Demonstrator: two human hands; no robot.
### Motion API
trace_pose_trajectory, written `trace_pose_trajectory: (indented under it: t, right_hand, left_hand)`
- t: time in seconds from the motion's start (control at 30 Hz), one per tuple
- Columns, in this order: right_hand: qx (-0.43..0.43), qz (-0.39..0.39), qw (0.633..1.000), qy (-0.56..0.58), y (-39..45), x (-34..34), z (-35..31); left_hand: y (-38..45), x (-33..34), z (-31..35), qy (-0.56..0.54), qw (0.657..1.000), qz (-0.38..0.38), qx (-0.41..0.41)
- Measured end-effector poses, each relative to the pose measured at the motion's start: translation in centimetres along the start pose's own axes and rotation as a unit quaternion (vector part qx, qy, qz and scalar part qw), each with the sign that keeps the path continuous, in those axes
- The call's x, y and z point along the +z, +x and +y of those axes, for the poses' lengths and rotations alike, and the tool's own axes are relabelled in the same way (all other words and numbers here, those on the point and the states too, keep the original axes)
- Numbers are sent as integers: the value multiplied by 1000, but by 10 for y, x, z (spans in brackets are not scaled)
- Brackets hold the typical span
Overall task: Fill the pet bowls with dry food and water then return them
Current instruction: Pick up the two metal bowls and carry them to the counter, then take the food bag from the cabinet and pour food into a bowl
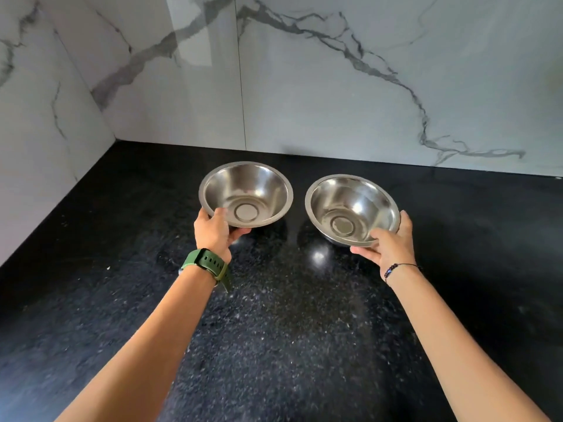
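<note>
From the head view, the left hand (214,231) grips the near rim of a round, empty stainless-steel bowl (259,187), thumb inside and fingers curled beneath. The right hand (388,243) holds a second round, empty steel bowl (359,199) the same way. Both bowls tilt toward the camera, side by side and apart, over the speckled black stone tabletop (289,315) in a corner of white marble-veined walls (304,86).

Two steel bowls (245,194) (352,207) up over one black countertop (304,330). Two hands on show, left hand (215,231) and right hand (387,243). One green watch (204,264), one thin bracelet (397,268).
</note>
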State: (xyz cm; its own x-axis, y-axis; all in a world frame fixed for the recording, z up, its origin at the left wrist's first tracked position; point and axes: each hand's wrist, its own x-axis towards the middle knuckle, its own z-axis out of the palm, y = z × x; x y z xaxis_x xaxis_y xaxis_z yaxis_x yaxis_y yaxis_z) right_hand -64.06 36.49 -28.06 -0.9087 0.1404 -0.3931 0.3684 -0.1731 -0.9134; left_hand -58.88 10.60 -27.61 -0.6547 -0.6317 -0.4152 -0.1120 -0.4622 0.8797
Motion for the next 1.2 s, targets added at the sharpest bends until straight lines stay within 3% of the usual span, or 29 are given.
trace_pose_trajectory:
  t: [0.4,0.57,0.77,0.83,0.93,1.03,1.2]
  right_hand:
    - [-7,-23,999,-49,9,-14,0]
    - [-20,3,995,-95,16,-26,-5]
    - [-10,9,981,-196,6,-38,-22]
    - [-47,40,942,-331,-6,-38,-34]
    - [-145,72,834,-527,-24,-31,-55]
    - [-231,35,803,-548,-45,-9,-94]
    - [-400,-10,786,-472,-88,42,-189]
  left_hand:
    - [5,-20,0,131,990,27,54]
    - [-1,-29,10,168,985,-11,41]
    - [-9,-36,25,250,967,20,48]
    - [-17,-37,35,289,952,39,90]
    - [-41,-26,58,351,913,32,207]
    - [-68,-3,96,406,850,13,336]
    - [-124,41,185,370,783,-37,498]
